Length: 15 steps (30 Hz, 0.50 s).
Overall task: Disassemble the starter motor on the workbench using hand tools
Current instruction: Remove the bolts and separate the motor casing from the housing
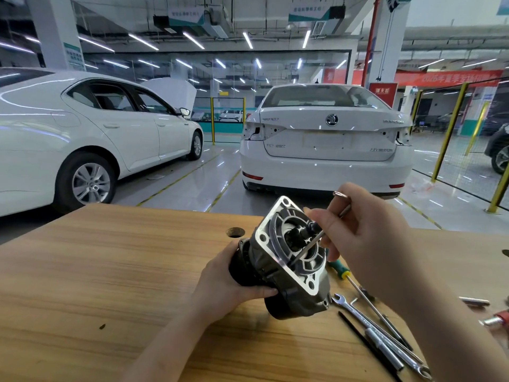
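Two hands are busy close by. The left hand wraps round the dark round body of the starter motor, with its fingers curled under it. The motor is tipped up, so its shiny front plate faces the person. Its low end is on or just above the wooden workbench; I cannot tell which. The right hand pinches a thin metal rod, and the tip pokes down into the open front of the motor.

I think the motor is heavy and hard, and maybe greasy, so it could slip. The thick round body looks like the best place to hold, not the thin plate edges. The rod looks skinny and may slide off its spot.

Just to the right lie a green and yellow screwdriver, a silver spanner, a black stick and a silver bar. They sit under the right arm and could get bumped.

Farther back is a round hole in the bench. Past the bench stand a white car on the left and a second white car seen from behind.
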Motion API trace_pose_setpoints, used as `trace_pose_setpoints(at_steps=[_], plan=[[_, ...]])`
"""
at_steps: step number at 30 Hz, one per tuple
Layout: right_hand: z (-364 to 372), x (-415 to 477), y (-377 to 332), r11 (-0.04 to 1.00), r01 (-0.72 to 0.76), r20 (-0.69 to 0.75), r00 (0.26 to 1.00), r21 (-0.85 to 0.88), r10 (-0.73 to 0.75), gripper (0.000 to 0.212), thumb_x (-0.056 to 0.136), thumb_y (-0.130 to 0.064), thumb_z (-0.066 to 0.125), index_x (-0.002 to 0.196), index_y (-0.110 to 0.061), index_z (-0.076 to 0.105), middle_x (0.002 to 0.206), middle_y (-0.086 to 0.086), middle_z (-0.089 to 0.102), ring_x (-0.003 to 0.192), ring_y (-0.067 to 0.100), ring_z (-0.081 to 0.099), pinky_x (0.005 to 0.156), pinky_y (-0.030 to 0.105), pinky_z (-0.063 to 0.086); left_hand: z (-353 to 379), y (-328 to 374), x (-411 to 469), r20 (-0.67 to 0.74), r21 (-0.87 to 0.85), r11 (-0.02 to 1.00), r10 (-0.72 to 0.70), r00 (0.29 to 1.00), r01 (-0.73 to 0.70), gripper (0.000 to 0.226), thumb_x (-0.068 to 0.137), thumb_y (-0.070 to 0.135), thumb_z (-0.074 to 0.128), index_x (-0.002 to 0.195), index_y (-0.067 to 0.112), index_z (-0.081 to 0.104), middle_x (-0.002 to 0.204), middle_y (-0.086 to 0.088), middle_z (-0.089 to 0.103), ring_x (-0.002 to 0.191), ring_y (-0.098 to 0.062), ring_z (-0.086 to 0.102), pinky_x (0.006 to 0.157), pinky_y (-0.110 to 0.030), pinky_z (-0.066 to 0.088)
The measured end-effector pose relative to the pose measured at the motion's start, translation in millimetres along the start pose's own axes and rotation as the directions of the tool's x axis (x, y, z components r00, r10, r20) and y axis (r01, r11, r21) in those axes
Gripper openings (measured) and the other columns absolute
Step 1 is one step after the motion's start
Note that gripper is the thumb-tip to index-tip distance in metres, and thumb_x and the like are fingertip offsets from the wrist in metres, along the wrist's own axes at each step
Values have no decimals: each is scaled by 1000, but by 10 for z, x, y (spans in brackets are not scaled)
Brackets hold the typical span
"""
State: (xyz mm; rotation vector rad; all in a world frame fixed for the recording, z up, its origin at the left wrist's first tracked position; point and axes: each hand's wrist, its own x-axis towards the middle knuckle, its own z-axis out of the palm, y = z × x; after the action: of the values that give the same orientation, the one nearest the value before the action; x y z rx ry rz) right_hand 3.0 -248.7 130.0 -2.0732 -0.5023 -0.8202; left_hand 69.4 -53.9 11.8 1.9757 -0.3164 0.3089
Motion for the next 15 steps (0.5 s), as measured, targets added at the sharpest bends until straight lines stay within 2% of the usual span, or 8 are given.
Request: trace_pose_setpoints(at_steps=[3, 7, 9, 11, 12, 13, 15], plan=[[52, -23, 33, 997, -58, -22, 998, 59, 59, 31, 67, -46, 60, 61, -18, 48, 54, -1, 62, 37, 7, 52, 45, 22, 42, -9, 7, 10, 2, -3, 1000, 12, 1000, -12, 78, 31, 60, 85, 101, 64, 49, 103, 33, 62, 97, 14, 55, 80, -20, 44], [112, -22, 74, 999, -39, 3, 999, 38, 39, 33, 66, -48, 69, 57, -21, 51, 45, -10, 51, 40, 4, 45, 42, 11, 35, -25, 35, -2, 30, -2, 1000, 9, 1000, -9, 77, 35, 57, 86, 103, 60, 49, 104, 30, 63, 97, 11, 57, 86, -27, 48], [182, -57, 68, 1000, -6, 1, 1000, -11, 6, 33, 66, -55, 71, 58, -27, 55, 54, -15, 52, 51, 2, 47, 48, 9, 34, -29, 49, -5, 37, 16, 1000, -3, 999, 2, 74, 37, 57, 86, 101, 58, 49, 102, 31, 63, 95, 12, 56, 87, -27, 49], [275, -112, 69, 998, 12, -51, 999, -57, -15, 28, 63, -63, 64, 61, -37, 54, 65, -12, 50, 66, 2, 50, 57, 10, 34, -30, 60, 1, 39, 39, 999, -13, 999, 11, 71, 38, 57, 84, 99, 58, 48, 100, 33, 61, 94, 13, 55, 84, -24, 47], [326, -136, 82, 996, 28, -97, 995, -80, -36, 21, 65, -61, 59, 65, -40, 54, 70, -13, 48, 72, 5, 50, 61, 11, 34, -30, 67, 2, 40, 46, 999, -14, 999, 12, 70, 38, 58, 83, 99, 58, 48, 100, 34, 60, 93, 13, 54, 82, -21, 46], [383, -161, 96, 994, 48, -148, 987, -101, -62, 19, 70, -55, 52, 69, -37, 57, 75, -14, 47, 75, 12, 50, 64, 13, 33, -30, 75, 2, 41, 52, 999, -12, 999, 10, 69, 38, 58, 83, 98, 58, 47, 99, 35, 59, 93, 13, 54, 78, -18, 45], [506, -209, 139, 988, 86, -238, 965, -130, -115, 28, 76, -43, 47, 77, -23, 66, 83, -19, 42, 81, 18, 45, 70, 21, 32, -32, 88, -9, 43, 52, 999, -4, 999, 2, 67, 38, 59, 81, 96, 59, 46, 99, 37, 57, 92, 16, 52, 71, -11, 40]])
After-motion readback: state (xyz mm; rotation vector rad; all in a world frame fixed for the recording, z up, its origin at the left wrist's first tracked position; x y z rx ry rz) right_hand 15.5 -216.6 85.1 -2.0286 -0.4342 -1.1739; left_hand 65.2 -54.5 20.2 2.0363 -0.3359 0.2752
